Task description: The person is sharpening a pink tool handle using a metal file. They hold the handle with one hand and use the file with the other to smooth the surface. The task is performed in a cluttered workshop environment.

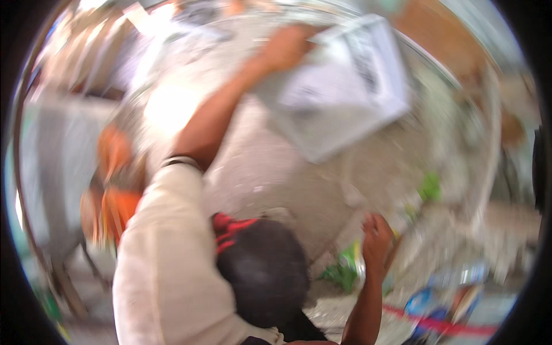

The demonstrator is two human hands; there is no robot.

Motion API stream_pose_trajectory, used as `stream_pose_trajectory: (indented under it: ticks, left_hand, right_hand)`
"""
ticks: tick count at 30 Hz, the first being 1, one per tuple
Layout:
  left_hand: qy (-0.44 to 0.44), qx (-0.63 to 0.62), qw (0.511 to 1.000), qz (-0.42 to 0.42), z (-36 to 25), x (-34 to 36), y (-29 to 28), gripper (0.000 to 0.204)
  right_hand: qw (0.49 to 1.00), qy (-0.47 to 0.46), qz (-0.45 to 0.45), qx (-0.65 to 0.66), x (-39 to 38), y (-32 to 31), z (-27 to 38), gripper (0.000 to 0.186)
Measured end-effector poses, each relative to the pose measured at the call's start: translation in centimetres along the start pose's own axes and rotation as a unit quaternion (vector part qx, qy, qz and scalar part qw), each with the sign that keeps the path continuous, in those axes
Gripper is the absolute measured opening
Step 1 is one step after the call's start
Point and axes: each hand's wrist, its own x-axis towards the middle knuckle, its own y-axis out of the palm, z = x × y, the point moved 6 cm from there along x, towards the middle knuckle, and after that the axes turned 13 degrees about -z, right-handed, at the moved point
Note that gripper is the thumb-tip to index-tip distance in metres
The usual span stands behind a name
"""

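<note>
My left hand [289, 47], at the end of an outstretched arm in a cream sleeve, is closed on the near left rim of a white, boxy plastic tub [391, 75]. The tub looks tilted, and its pale inside shows dark smudges or marks that are too blurred to make out. Lower right, my right hand [376, 238] is raised with its fingers bent and smeared by motion. Beside it are a green and white packet [352, 257] and some green leaves [339, 277]. Whether this hand touches anything is unclear.
An orange object [119, 207] lies left of my sleeve, near a pale grey panel [69, 167]. A dark rounded shape [264, 276] with red strips sits low in the middle. Bottles [460, 275] and a red strip [443, 326] lie lower right.
</note>
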Motion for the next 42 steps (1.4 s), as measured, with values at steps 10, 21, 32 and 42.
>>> stream_pose_trajectory:
  ticks: [10,21,32,42]
  left_hand:
    - [-0.415,-0.151,0.869,-0.224,3.1,-29.2,-8.4,0.023]
    - [-0.615,-0.254,0.634,-0.393,4.6,-50.2,-12.9,0.016]
    - [-0.636,-0.258,0.533,-0.495,6.7,-55.0,-13.3,0.016]
    - [-0.675,-0.274,0.484,-0.485,8.3,-56.6,-14.0,0.016]
  right_hand:
    - [0.978,-0.054,0.200,-0.017,-2.1,-0.5,6.6,0.016]
    - [0.944,-0.078,0.319,0.022,-5.7,2.7,13.7,0.019]
    - [0.930,-0.062,0.363,0.008,-8.7,5.4,15.9,0.018]
    - [0.927,-0.137,0.346,0.054,-6.5,3.7,20.2,0.033]
